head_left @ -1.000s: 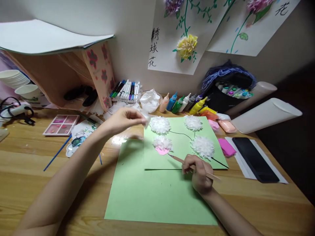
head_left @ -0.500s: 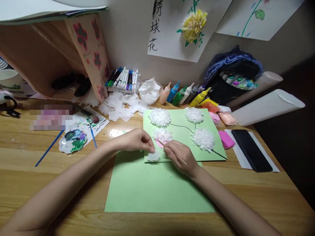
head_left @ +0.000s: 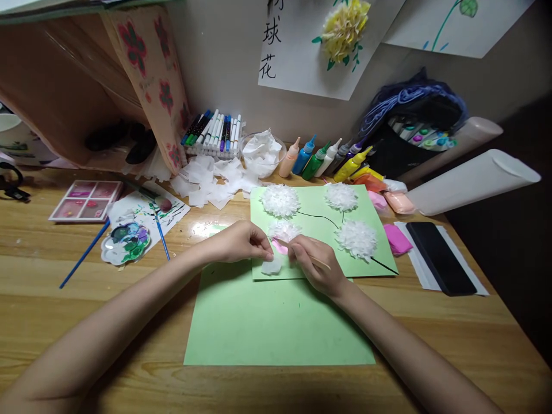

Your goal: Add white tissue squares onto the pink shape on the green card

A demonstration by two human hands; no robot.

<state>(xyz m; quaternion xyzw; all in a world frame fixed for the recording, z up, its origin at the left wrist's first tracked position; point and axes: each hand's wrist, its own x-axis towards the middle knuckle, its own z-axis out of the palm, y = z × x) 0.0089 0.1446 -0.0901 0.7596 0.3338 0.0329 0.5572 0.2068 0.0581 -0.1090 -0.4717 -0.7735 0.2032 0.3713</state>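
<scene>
My right hand [head_left: 317, 265] is closed round a thin wooden stick [head_left: 321, 263], its tip at a pink patch [head_left: 279, 246] below a half-covered white paper flower [head_left: 284, 229]. Between the thumb and fingers of my left hand [head_left: 250, 242] is the edge of a small white tissue paper square [head_left: 271, 265], just left of the stick. Both hands are over a light green sheet [head_left: 319, 270] bearing three full white ruffled flowers, one of them a large flower [head_left: 356, 240] at the right, with thin black lines drawn between them. Under it lies a second green sheet [head_left: 280, 328].
Loose tissue squares [head_left: 211, 178] lie behind, near a bowl of tissue [head_left: 261, 154], markers [head_left: 215, 132] and paint bottles [head_left: 313, 158]. A paint palette [head_left: 126, 242], brushes and a pink compact [head_left: 86, 200] are at the left. A black phone [head_left: 442, 259] and pink clay [head_left: 397, 240] are at the right.
The view has tilted down slightly, so everything sits a little higher in it. The tissue square and both hands have shifted only slightly; the stick's tip stays by the pink patch.
</scene>
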